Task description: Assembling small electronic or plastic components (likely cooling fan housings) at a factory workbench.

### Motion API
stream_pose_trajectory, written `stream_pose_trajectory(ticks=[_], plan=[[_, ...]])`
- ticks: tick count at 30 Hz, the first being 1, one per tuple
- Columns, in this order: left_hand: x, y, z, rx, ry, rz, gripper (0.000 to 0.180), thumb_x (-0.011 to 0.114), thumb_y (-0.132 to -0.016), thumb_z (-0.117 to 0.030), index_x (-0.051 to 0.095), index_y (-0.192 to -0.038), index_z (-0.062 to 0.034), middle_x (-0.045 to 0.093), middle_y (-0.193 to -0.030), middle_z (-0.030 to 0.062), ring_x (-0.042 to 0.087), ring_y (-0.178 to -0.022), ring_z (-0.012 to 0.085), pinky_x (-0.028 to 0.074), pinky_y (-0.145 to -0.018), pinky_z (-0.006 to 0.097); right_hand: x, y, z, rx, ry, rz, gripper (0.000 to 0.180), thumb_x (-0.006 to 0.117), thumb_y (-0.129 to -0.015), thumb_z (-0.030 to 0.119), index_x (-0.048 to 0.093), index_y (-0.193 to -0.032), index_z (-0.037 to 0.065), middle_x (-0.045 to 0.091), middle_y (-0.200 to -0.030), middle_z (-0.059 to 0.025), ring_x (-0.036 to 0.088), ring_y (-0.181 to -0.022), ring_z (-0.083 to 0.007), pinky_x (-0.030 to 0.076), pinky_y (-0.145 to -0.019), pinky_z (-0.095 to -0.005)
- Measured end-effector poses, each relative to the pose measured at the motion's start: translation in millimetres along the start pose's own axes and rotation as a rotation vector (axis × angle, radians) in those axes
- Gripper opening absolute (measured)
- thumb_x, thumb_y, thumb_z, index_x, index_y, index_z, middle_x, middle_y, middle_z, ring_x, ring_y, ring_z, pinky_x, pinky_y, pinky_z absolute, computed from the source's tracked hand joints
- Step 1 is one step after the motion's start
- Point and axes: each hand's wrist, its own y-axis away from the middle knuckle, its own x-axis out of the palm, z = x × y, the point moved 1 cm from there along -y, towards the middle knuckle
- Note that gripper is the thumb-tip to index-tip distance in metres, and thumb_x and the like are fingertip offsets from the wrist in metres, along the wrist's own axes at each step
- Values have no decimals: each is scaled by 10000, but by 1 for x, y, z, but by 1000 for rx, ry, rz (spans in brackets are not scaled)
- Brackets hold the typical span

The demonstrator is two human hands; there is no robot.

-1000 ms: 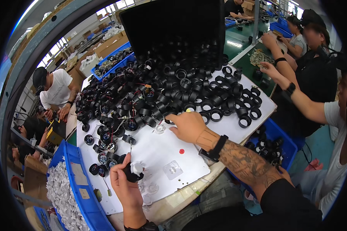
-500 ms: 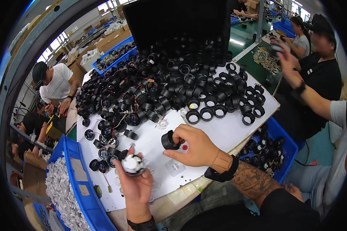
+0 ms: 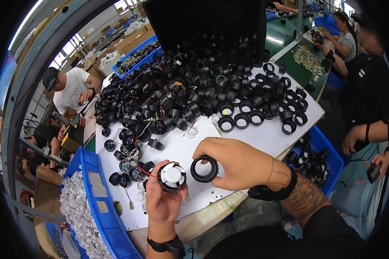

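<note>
**Kid:** Holding two things at once! What has each hand got?

**Worker:** Left hand [image 3: 162, 203] is wrapped around a little round fan [image 3: 172, 176], black outside, white in the middle. Fingers curl under it and the thumb presses its side, so the white face looks up. Right hand [image 3: 240, 162] pinches a black ring [image 3: 204, 168] by its edge with fingertips and thumb.

**Kid:** Where are they?

**Worker:** Just above the white table [image 3: 263, 138], near its front edge. Fan and ring sit side by side, close but not quite touching.

**Kid:** Why hold them like that?

**Worker:** I think the open sides face up so both can be seen and lined up. A thin red wire [image 3: 146, 172] hangs from the fan toward the table.

**Kid:** What's the big dark heap?

**Worker:** A pile of black parts [image 3: 160, 103], more fans with wires on the left, loose rings [image 3: 255, 114] on the right, near the hand that picks them.

**Kid:** Any boxes?

**Worker:** A blue bin [image 3: 97, 203] on the left holds small white pieces, with pale paper tags on its inside wall. Another blue bin [image 3: 322, 151] with black parts sits low on the right. Brown cardboard boxes [image 3: 132, 41] stand far back. A big black tray [image 3: 207, 19] leans behind the pile.
</note>
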Motion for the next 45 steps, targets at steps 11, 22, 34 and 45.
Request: stream_pose_trajectory(ticks=[11, 22, 34, 45], plan=[[-4, 10, -3, 17, 2, -44, 771, 774, -921, -358, 395, -1522, -57, 519, -1481, 257, 661, -1174, 374, 613, -898, 484, 15, 11, -11, 110, -653, -18, 657, 896, -840, 199, 571, -1368, -18, 696, -1151, -102, 696, -1060, -180, 571, -905, -328], [4, 13, -6, 107, -123, -83, 735, 796, -925, -319, 434, -1508, -57, 558, -1457, 246, 684, -1148, 358, 619, -877, 465, 23, 16, -3, 175, -917, -40, 620, 835, -912, 129, 517, -1400, -84, 694, -1198, -123, 717, -1070, -162, 576, -933, -302], [28, -2, 1, -22, -711, 107, 575, 790, -925, -42, 549, -1437, 62, 681, -1288, 153, 651, -1164, 186, 520, -1010, 315, 34, 36, 4, 119, -426, -270, 500, 866, -848, 106, 679, -1297, -9, 704, -1076, -134, 738, -956, -190, 599, -865, -316], [-1, 10, -77, -196, -1528, -85, 479, 908, -781, -169, 744, -1213, -42, 788, -1060, 83, 684, -790, 111, 526, -644, 285, -111, 185, -11, 926, 166, 89, 421, 937, -684, 236, 771, -1013, 32, 715, -752, -69, 669, -645, -123, 521, -611, -281]])
